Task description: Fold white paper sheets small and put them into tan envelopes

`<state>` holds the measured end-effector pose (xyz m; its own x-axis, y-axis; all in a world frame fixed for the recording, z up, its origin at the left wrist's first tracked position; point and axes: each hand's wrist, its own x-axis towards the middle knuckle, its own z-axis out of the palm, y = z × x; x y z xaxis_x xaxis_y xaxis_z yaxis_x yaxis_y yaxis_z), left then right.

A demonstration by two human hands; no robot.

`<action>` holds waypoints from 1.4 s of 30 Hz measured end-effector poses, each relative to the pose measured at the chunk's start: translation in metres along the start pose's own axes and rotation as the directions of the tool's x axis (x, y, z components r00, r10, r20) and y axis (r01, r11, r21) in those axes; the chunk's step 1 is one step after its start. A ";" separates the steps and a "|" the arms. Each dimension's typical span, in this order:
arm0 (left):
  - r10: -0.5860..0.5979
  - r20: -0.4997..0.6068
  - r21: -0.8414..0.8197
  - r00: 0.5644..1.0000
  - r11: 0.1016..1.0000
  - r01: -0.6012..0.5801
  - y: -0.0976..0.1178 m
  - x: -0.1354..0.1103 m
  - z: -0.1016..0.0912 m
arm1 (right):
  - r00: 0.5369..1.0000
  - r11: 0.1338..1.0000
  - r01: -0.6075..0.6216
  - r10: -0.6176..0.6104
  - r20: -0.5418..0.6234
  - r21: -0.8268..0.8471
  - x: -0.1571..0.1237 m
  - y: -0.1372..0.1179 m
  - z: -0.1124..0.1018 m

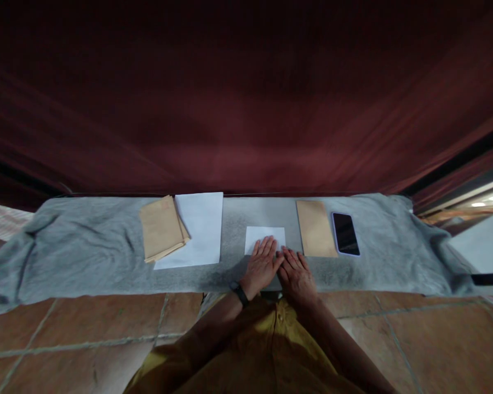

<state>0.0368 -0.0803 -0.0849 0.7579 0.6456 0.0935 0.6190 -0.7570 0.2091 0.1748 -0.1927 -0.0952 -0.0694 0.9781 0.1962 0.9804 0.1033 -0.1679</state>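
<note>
Both my hands rest flat on a small folded white paper (265,234) in the middle of a grey cloth (86,257). My left hand (263,265), with a dark wristband, lies open with its fingers stretched over the paper's lower part. My right hand (296,272) lies open beside it, fingers pointing up and left, touching the paper's lower right corner. Neither hand grips anything.
Left of the paper lie a white sheet (201,230) and a stack of brown envelopes (162,227) overlapping it. To the right lie one brown envelope (315,228) and a black phone (345,233). A dark red curtain hangs behind. Tiled floor is in front.
</note>
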 end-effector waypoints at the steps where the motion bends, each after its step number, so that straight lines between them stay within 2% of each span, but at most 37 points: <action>1: 0.015 0.004 -0.009 1.000 1.000 -0.015 0.003 0.008 0.002 | 1.000 1.000 0.008 -0.008 -0.001 -0.003 0.000 0.000 0.000; 5: 0.041 -0.003 -0.020 0.999 0.999 -0.041 0.006 0.032 0.011 | 0.998 0.999 -0.024 0.025 -0.054 0.023 0.002 0.000 0.000; 10: -0.010 -0.041 0.004 0.999 1.000 0.010 -0.002 0.039 0.017 | 0.995 0.993 -0.086 0.089 -0.048 0.076 0.005 -0.001 0.002; 15: -0.100 -0.064 0.007 0.993 0.995 0.101 -0.019 0.031 0.017 | 0.989 0.985 -0.139 0.144 -0.038 0.102 0.005 -0.001 0.004; 22: -0.216 -0.124 0.018 0.969 0.975 0.220 -0.048 0.004 0.010 | 0.989 0.982 -0.134 0.142 -0.050 0.134 0.005 0.000 0.004; 24: -0.226 -0.130 0.019 0.965 0.973 0.231 -0.052 -0.002 0.009 | 0.979 0.971 -0.175 0.189 -0.075 0.164 0.012 0.002 0.005; 27: -0.235 -0.141 0.020 0.962 0.970 0.240 -0.053 -0.006 0.008 | 0.931 0.928 -0.332 0.352 -0.102 0.167 0.034 0.006 0.005; 30: -0.237 -0.149 0.028 0.960 0.969 0.244 -0.052 -0.005 0.008 | 0.874 0.876 -0.471 0.480 -0.076 0.106 0.062 0.010 0.000; 35: -0.237 -0.145 0.037 0.961 0.969 0.245 -0.052 -0.005 0.007 | 0.820 0.822 -0.570 0.570 -0.048 0.021 0.090 0.008 -0.003; 40: -0.236 -0.153 0.030 0.959 0.969 0.244 -0.052 -0.005 0.007 | 0.737 0.733 -0.671 0.676 -0.007 0.111 0.095 0.008 0.003; 42: -0.239 -0.155 0.028 0.959 0.969 0.246 -0.052 -0.005 0.008 | 0.719 0.712 -0.689 0.695 0.007 0.137 0.096 0.011 0.004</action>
<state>0.0018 -0.0448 -0.1038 0.5471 0.8151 0.1905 0.7917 -0.5778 0.1983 0.1781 -0.0967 -0.0825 0.6300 0.7764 0.0177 0.7203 -0.5757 -0.3870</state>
